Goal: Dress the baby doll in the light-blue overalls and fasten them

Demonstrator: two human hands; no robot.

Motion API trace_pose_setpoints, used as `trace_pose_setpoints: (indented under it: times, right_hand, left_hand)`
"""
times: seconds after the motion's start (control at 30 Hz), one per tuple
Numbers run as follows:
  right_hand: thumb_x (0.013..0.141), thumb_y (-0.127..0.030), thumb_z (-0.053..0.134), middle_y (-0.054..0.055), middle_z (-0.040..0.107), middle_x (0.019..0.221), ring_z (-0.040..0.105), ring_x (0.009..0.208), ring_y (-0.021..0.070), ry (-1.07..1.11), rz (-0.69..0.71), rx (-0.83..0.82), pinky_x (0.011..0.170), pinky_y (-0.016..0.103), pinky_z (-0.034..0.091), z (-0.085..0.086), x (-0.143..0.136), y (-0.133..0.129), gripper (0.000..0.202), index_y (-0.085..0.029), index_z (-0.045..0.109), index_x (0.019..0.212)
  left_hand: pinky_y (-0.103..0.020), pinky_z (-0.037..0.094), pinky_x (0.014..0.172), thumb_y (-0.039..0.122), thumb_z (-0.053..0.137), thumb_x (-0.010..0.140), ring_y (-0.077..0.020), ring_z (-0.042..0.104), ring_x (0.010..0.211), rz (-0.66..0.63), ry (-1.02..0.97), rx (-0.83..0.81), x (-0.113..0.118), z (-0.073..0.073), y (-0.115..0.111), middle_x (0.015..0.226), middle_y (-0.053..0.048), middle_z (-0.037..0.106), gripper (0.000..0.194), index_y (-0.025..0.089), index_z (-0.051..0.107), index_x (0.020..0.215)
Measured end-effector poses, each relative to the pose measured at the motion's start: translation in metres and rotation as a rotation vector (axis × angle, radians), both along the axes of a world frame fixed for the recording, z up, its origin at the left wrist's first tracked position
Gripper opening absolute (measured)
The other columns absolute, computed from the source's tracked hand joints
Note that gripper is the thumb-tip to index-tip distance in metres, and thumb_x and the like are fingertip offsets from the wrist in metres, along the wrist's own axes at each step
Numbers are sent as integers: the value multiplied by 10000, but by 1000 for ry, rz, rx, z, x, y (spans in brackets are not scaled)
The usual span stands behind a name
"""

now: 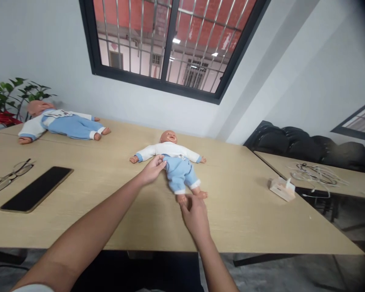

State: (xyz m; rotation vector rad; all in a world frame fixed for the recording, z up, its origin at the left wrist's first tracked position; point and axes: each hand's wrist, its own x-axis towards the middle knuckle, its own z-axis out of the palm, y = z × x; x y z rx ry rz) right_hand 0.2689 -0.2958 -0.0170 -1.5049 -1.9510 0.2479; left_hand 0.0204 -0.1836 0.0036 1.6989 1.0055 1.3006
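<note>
A baby doll (178, 162) in a white top and light blue pants lies on its back on the wooden table (231, 215), head toward the wall and arms spread. My left hand (153, 169) pinches the doll's clothing at the waist, on its left side in the view. At the doll's feet, my right hand (196, 215) has its fingers closed around the foot nearer the left. The other foot sticks out just beyond my right fingers.
Another doll (69, 123) lies at the back left beside a potted plant (10, 97). Glasses (9, 178) and a black phone (38, 190) rest at the left. A tissue pack (282, 188) sits at the right; white cables (318, 174) lie on a further table.
</note>
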Motion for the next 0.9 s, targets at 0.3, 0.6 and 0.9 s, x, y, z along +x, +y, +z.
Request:
trace_pose_setpoints:
  times: [0.3,0.6,0.9]
  right_hand:
    - [879,-445,699,175,674,1257,623,1158,352,-15,86,-28,969,481,486,8,-8,-14,567,-149,561,1343]
    - [973,-463,481,139,737,1093,711,925,288,119,-77,-66,771,373,516,16,-13,-18,424,-175,569,1271]
    - [867,-484,578,40,690,709,642,624,197,418,-87,-46,604,287,463,8,-1,-44,267,-223,544,823]
  left_hand:
    - [-346,512,834,509,505,935,-219,621,883,-114,181,-112,-16,-18,3,928,-53,673,363,172,615,1008]
    - [-416,454,1022,393,684,805,-315,616,1143,-34,558,-60,-26,-19,-1,1130,-90,722,372,235,701,1141]
    - [-435,426,1011,258,593,879,-346,627,1128,374,822,-35,-28,-17,11,1087,-147,734,221,197,751,1020]
